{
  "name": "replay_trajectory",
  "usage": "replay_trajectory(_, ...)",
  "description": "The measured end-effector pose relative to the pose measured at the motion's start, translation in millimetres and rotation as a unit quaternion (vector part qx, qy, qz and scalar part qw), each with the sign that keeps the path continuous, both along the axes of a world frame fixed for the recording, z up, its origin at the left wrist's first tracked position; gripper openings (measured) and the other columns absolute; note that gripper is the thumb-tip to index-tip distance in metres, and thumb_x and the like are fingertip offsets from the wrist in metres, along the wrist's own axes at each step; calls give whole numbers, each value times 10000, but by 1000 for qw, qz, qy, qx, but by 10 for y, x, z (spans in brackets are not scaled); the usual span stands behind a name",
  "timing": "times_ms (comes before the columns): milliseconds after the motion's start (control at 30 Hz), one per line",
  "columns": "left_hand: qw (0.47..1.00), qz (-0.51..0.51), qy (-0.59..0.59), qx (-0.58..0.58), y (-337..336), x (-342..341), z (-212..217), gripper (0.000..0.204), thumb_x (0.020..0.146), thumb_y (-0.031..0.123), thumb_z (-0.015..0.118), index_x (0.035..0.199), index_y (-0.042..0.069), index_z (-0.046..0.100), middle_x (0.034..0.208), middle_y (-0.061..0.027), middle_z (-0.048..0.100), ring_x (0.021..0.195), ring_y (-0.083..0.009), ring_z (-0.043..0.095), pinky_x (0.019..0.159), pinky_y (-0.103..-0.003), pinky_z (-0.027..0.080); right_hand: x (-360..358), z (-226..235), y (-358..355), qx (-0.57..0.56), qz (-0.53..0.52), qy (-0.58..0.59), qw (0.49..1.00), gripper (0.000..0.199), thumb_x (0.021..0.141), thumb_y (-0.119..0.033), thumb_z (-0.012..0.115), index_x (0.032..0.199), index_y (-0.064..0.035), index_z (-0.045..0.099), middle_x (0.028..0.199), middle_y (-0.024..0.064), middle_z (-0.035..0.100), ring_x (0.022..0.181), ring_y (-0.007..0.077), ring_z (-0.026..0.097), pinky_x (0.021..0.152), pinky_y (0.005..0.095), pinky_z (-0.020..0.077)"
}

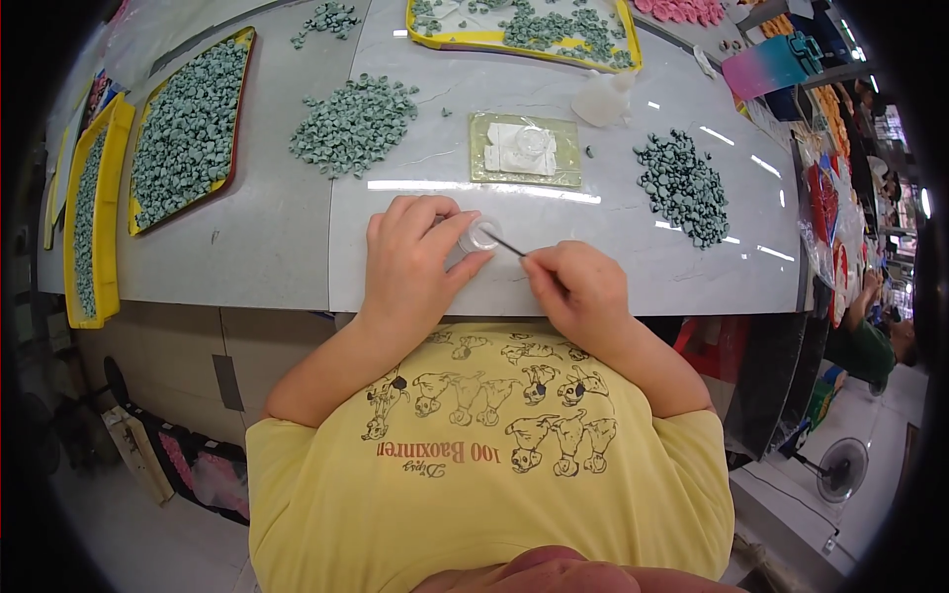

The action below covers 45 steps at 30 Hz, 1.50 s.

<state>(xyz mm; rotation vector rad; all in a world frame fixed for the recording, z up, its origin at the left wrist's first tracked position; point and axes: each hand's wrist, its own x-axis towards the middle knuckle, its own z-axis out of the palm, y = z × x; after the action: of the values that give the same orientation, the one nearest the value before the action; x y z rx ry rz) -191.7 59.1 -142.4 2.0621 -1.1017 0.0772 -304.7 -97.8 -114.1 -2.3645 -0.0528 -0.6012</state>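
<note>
Small clear round piece (482, 235) sits at the near edge of the bench (277, 227), between both hands. Left hand (410, 262) has its grip pinching the clear piece, thumb and fingers pressed around it. Right hand (578, 287) grip is pinched shut on a thin dark tool (506, 244), tip touching the clear piece. The piece looks transparent, disc-like; finer detail too small to tell.

Just beyond the hands: a greenish mat (524, 148) with white scraps and another clear bit on it. Loose pile of grey-green small pieces (354, 124) to the left of it, darker pile (682, 186) to the right, both well apart from the hands. Nothing lies between hands and mat.

Containers: yellow tray (133, 163) at left full of grey-green pieces, a second yellow tray (104, 267) further left also filled, a third yellow tray (465, 40) at the far edge partly filled. White plastic bottle (601, 99) lying near the mat.
</note>
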Motion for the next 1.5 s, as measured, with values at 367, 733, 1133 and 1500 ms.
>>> replay_trajectory(367, 1000, 1, -5, -1, 16, -32, 24, 335, 628, 154, 775, 932, 79, 657, 923, -10, 566, 902, -213, 523, 746, -353, 354, 16, 40, 13, -38, -61, 21, 997, 64, 765, -16, 666, 803, -31, 617, 656, 74, 568, 512, 208, 527, 476, 298, 418)
replay_trajectory(733, 1000, 5, -6, -3, 39, -25, 43, 344, 611, 152, 784, 928, 84, 668, 908, -11, 560, 893, -204, 519, 735, -348, 352, 67, 78, 47, -21, -42, 40, 998, 52, 779, -18, 661, 793, -28, 612, 653, 84, 586, 539, 214, 557, 497, 303, 440)
replay_trajectory(1133, 999, 9, -28, 16, 44, -81, 73, 383, 631, 194, 783, 989, 96, 687, 833, -3, 486, 844, -202, 476, 711, -348, 343, 18, 62, 43, -52, -14, 13, 998, 64, 764, -7, 662, 794, -26, 609, 634, 74, 566, 517, 224, 531, 481, 314, 426)
replay_trajectory(1500, 999, 11, -43, 31, 44, -123, 68, 396, 646, 224, 778, 1017, 120, 687, 809, -4, 455, 829, -203, 458, 697, -344, 330, -21, 75, 37, -67, 8, 28, 997, 75, 755, -5, 660, 790, -32, 599, 646, 95, 569, 549, 257, 553, 500, 340, 440)
